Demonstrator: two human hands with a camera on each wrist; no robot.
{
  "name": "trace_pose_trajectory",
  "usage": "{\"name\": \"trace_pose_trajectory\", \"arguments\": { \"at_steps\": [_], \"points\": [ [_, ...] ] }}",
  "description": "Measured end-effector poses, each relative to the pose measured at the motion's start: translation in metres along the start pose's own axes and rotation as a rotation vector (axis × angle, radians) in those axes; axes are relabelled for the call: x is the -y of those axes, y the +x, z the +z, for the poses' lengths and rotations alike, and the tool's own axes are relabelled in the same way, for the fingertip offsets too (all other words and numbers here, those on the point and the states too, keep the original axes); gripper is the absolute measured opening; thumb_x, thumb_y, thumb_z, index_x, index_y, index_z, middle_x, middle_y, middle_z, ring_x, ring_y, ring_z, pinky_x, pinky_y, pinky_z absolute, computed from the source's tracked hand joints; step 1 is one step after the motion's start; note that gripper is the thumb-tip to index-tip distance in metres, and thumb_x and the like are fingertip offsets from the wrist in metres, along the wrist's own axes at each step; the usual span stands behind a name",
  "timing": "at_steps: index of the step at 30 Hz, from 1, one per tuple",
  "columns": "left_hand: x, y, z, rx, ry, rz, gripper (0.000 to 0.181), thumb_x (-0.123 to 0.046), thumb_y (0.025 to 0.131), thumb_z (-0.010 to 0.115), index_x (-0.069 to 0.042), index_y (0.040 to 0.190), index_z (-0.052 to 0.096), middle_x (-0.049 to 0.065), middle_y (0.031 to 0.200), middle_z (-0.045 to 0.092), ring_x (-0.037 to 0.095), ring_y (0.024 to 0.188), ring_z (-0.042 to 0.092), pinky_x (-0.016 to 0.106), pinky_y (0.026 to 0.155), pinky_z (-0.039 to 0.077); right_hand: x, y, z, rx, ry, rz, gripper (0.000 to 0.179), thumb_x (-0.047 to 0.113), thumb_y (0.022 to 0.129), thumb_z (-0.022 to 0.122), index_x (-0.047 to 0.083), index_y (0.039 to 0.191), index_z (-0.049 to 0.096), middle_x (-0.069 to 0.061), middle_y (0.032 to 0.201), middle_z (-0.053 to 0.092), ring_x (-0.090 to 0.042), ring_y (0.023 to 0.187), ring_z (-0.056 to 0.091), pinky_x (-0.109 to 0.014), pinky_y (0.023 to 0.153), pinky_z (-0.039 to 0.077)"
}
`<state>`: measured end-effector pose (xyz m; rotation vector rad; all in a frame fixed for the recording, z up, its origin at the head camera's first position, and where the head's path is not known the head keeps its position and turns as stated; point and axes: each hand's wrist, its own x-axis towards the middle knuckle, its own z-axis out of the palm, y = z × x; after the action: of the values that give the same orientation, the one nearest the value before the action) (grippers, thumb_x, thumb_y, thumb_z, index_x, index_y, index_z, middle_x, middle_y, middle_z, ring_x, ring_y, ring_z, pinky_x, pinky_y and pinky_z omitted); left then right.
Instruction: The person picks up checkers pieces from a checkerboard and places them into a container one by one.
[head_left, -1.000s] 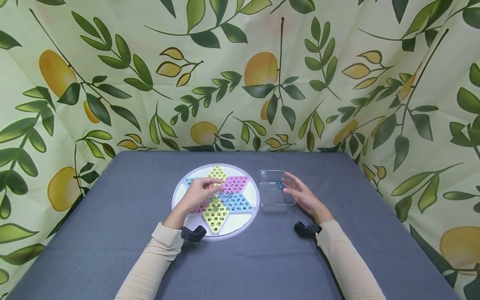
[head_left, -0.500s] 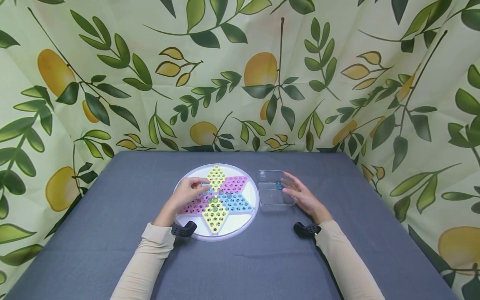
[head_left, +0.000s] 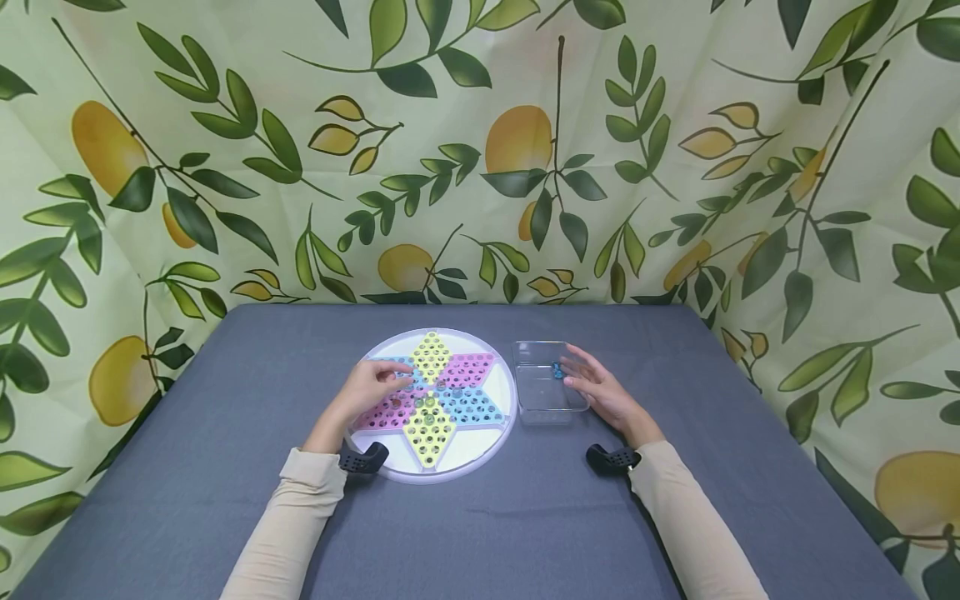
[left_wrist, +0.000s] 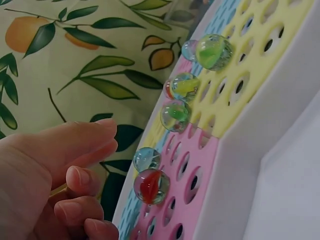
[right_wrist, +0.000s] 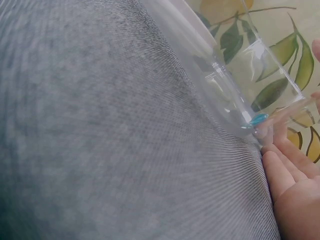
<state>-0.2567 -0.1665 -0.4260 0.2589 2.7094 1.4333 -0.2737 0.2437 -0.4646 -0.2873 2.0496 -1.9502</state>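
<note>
My left hand (head_left: 372, 389) hovers over the left part of a round white Chinese checkers board (head_left: 477, 446) with pink, yellow and blue star points. In the left wrist view its thumb and forefinger extend, the other fingers bend loosely, and no marble shows between them. Near those fingertips a red-swirled marble (left_wrist: 151, 186) sits on the pink section, and a green-swirled marble (left_wrist: 214, 52) is on the yellow. Several more marbles dot the board. My right hand (head_left: 609, 397) rests at the right side of a clear plastic box (head_left: 551, 409), fingers loosely extended. Blue marbles (head_left: 558, 369) lie inside the box.
A grey cloth (head_left: 480, 542) covers the table under the board and box. Behind the table hangs a leaf-and-fruit printed curtain (head_left: 450, 167), which also runs along both sides. The box stands close to the board's right rim.
My left hand has drawn back leftward from the board's centre toward its left part, mostly in the first half second. The right hand and the box stay in place.
</note>
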Motion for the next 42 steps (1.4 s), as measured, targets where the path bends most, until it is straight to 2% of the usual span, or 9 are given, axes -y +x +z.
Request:
{"name": "trace_pose_trajectory", "arguments": {
  "at_steps": [6, 8, 18, 24, 28, 31, 36, 42],
  "points": [
    [0.0055, 0.0029, 0.0014, -0.013, 0.077, 0.018, 0.031, -0.018, 0.087, 0.069, 0.0, 0.112, 0.069, -0.006, 0.062, 0.044, 0.008, 0.058, 0.037, 0.02, 0.056, 0.033, -0.0003, 0.0, -0.0002, 0.002, -0.014, 0.003, 0.074, 0.012, 0.098, 0.054, 0.015, 0.156, 0.008, -0.02, 0.162, 0.011, -0.036, 0.152, 0.005, -0.057, 0.122, 0.003],
    [0.0061, 0.0032, 0.0021, -0.019, 0.088, 0.006, 0.031, -0.018, 0.086, 0.07, -0.001, 0.111, 0.07, -0.005, 0.061, 0.044, 0.009, 0.058, 0.037, 0.02, 0.057, 0.033, -0.0005, 0.0004, -0.0008, 0.004, -0.012, 0.004, 0.074, 0.013, 0.097, 0.054, 0.015, 0.155, 0.008, -0.02, 0.162, 0.011, -0.037, 0.152, 0.005, -0.057, 0.122, 0.003],
    [0.0028, 0.0022, 0.0048, -0.032, 0.158, 0.003, 0.031, -0.02, 0.084, 0.072, -0.001, 0.109, 0.071, -0.005, 0.061, 0.046, 0.009, 0.059, 0.039, 0.021, 0.059, 0.033, -0.0018, 0.003, -0.0026, -0.016, -0.019, 0.018, 0.074, 0.014, 0.096, 0.056, 0.018, 0.155, 0.012, -0.019, 0.162, 0.013, -0.034, 0.152, 0.007, -0.055, 0.123, 0.004],
    [0.0035, 0.0025, 0.0062, -0.026, 0.151, -0.057, 0.029, -0.019, 0.084, 0.072, -0.003, 0.109, 0.072, -0.005, 0.062, 0.046, 0.009, 0.06, 0.038, 0.019, 0.055, 0.032, -0.0008, 0.0018, -0.0015, -0.015, -0.015, 0.023, 0.074, 0.016, 0.096, 0.057, 0.018, 0.155, 0.012, -0.017, 0.162, 0.013, -0.033, 0.153, 0.007, -0.055, 0.123, 0.004],
    [0.0029, -0.0011, 0.006, -0.032, 0.123, -0.05, 0.027, -0.019, 0.082, 0.073, -0.002, 0.103, 0.074, -0.005, 0.059, 0.045, 0.009, 0.06, 0.039, 0.021, 0.057, 0.032, -0.0025, 0.0014, -0.0019, -0.006, -0.008, 0.018, 0.075, 0.016, 0.096, 0.057, 0.018, 0.155, 0.011, -0.018, 0.162, 0.013, -0.034, 0.153, 0.007, -0.055, 0.123, 0.004],
    [0.0018, -0.0045, 0.0058, -0.042, 0.116, -0.02, 0.027, -0.02, 0.081, 0.075, -0.001, 0.1, 0.074, -0.006, 0.058, 0.044, 0.008, 0.059, 0.038, 0.022, 0.057, 0.032, -0.0035, 0.0015, -0.0021, 0.003, -0.003, 0.015, 0.075, 0.016, 0.096, 0.057, 0.017, 0.155, 0.01, -0.019, 0.162, 0.012, -0.034, 0.153, 0.006, -0.054, 0.123, 0.003],
    [0.0029, -0.0021, 0.0073, -0.042, 0.128, -0.056, 0.026, -0.018, 0.082, 0.073, -0.001, 0.102, 0.074, -0.006, 0.06, 0.045, 0.009, 0.063, 0.041, 0.021, 0.061, 0.034, -0.0024, 0.0015, -0.0013, 0.002, -0.007, 0.013, 0.075, 0.015, 0.096, 0.056, 0.016, 0.155, 0.01, -0.02, 0.162, 0.011, -0.035, 0.152, 0.005, -0.055, 0.122, 0.003],
    [0.0035, 0.0007, 0.0084, -0.043, 0.158, -0.057, 0.028, -0.019, 0.083, 0.073, 0.0, 0.104, 0.073, -0.005, 0.06, 0.044, 0.01, 0.063, 0.04, 0.021, 0.059, 0.032, -0.0012, 0.0017, -0.0001, -0.013, -0.006, 0.023, 0.074, 0.014, 0.096, 0.056, 0.018, 0.155, 0.011, -0.018, 0.162, 0.013, -0.034, 0.153, 0.007, -0.055, 0.123, 0.003]
  ]
}}
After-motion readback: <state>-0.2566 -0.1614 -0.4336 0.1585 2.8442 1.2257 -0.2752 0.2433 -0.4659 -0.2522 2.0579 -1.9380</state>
